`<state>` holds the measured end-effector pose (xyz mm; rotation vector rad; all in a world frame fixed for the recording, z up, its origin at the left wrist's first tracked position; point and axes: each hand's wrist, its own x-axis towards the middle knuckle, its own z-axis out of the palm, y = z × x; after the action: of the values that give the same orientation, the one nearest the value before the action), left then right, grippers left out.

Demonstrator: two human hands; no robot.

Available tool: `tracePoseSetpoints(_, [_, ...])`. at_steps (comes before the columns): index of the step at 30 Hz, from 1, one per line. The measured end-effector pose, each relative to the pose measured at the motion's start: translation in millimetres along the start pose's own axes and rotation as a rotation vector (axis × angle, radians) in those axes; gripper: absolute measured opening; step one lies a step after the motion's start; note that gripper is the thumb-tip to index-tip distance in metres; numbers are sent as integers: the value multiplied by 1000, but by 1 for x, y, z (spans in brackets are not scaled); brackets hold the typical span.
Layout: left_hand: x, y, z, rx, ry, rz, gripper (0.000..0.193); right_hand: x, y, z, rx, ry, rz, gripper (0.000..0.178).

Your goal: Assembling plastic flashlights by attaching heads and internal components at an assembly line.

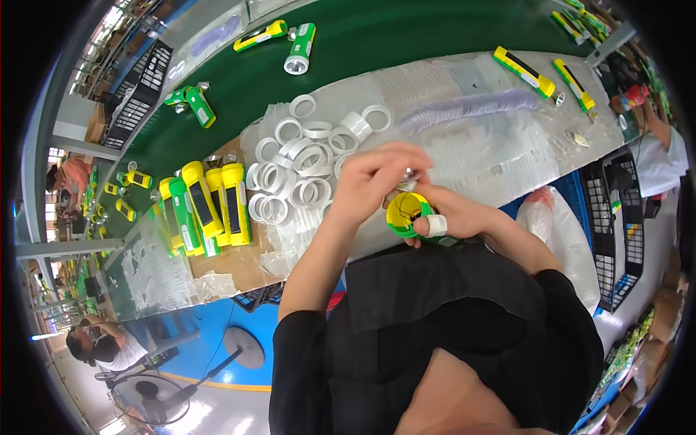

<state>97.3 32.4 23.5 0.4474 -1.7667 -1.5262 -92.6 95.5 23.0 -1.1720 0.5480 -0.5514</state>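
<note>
My right hand [457, 212] is wrapped round a flashlight body [394, 212], green outside and yellow inside. Its open round end faces up, and thin dark wires show within. A white wrap [436, 226] circles the thumb. Just above that opening, my left hand [380, 177] is closed with its fingertips on a small shiny silver piece [409, 173]; its exact kind is partly hidden by the fingers. Beyond my left hand lies a loose heap of white rings [312, 158]. Several yellow and green flashlights [197, 199] lie side by side to the left of my left forearm.
A long row of thin clear discs [471, 109] lies on the plastic-covered bench. More flashlights [299, 49] rest on the green surface behind. Black crates [616, 232] and a white bag [573, 246] stand at right. A fan [151, 399] and other people are at lower left and far right.
</note>
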Motion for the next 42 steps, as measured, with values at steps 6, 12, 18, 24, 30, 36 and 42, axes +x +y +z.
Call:
tracePoseSetpoints(6, [-16,13,26,288,359,242,60,-1,-1,11,-63,213,-109,63])
tracePoseSetpoints(12, [-15,2,43,444,336,296,54,0,7,9,-78,350,-318,42])
tracePoseSetpoints(18, [2,2,46,714,227,378,41,-6,16,2,-75,519,-512,37])
tracePoseSetpoints(24, [57,-36,-8,1001,207,164,41,-25,10,-13,165,567,-344,59])
tracePoseSetpoints(30, [68,-55,-33,1283,-138,19,49,-34,11,-17,153,580,-353,59])
tracePoseSetpoints(36, [62,-28,-21,1073,70,223,48,-30,8,-19,161,572,-341,61])
tracePoseSetpoints(42, [26,24,25,753,-32,212,37,-22,-4,-10,144,523,-347,62])
